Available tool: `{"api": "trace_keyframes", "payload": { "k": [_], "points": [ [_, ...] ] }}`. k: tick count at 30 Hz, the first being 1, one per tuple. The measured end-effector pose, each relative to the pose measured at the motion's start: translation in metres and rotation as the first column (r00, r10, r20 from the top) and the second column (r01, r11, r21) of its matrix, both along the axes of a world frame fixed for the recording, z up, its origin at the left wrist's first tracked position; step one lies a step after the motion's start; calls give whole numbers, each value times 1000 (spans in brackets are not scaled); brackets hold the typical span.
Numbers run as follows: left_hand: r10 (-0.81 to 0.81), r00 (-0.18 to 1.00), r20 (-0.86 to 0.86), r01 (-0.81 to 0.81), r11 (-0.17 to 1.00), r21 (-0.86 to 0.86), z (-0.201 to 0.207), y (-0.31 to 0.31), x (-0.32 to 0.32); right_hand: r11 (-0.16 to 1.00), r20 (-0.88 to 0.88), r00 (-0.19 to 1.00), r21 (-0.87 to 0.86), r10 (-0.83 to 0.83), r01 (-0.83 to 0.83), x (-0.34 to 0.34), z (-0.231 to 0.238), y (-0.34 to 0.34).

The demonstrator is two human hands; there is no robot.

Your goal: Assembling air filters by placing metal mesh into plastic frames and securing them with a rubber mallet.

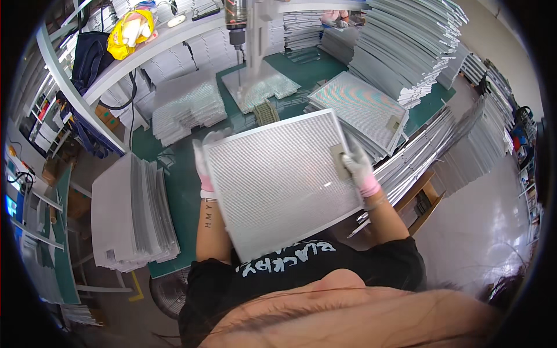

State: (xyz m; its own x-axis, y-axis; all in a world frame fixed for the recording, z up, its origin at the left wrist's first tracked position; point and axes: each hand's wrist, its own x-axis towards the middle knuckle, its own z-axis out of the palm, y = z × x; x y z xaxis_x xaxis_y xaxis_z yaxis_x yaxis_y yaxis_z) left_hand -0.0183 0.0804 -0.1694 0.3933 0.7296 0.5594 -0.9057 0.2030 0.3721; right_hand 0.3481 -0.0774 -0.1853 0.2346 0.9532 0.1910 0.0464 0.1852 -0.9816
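A framed silver metal mesh filter panel [278, 185] is held tilted in front of my body, between both hands. My left hand [203, 156], in a white glove with a pink cuff, grips its left edge; the fingers are partly behind the frame. My right hand [360, 167], gloved the same way, clasps the right edge beside a small beige plate [338, 162] set in the panel. Just past the panel's far edge lies a small olive-coloured bundle of pieces [266, 113]. Similar framed panels [360, 107] are stacked to the far right of it.
On the green table [183, 197] stand mesh sheet stacks [188, 101], a smaller pile [261, 84] and upright panels [125, 211]. A power screwdriver [236, 20] hangs overhead. Tall panel stacks [400, 46] rise at right, above a cardboard box [426, 200]. A yellow bag [125, 37] sits on the shelf.
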Motion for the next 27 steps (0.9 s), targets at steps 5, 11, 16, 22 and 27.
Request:
{"api": "trace_keyframes", "payload": {
  "k": [5, 11, 16, 22, 27],
  "points": [
    [557, 737, -383, -591, 806, 36, -11, -46, -54, 924, -44, 928, 88, -369, 372, 81, 45, -1],
    [479, -860, 176, 74, -225, 972, 62, -177, -121, 752, -120, 770, 163, -627, 639, 221, 18, 31],
    [-168, -962, 214, 192, 140, 971, 68, -233, -241, 701, 19, 703, 97, -711, 706, 240, 6, 68],
    [-152, -955, -255, -297, 474, 829, 68, -230, -263, 737, -36, 736, -20, -676, 676, 253, -12, 77],
    [-127, -946, -298, -310, 625, 716, 119, -227, -238, 667, 512, 586, -32, -629, 744, 240, 2, 71]
  ]
}}
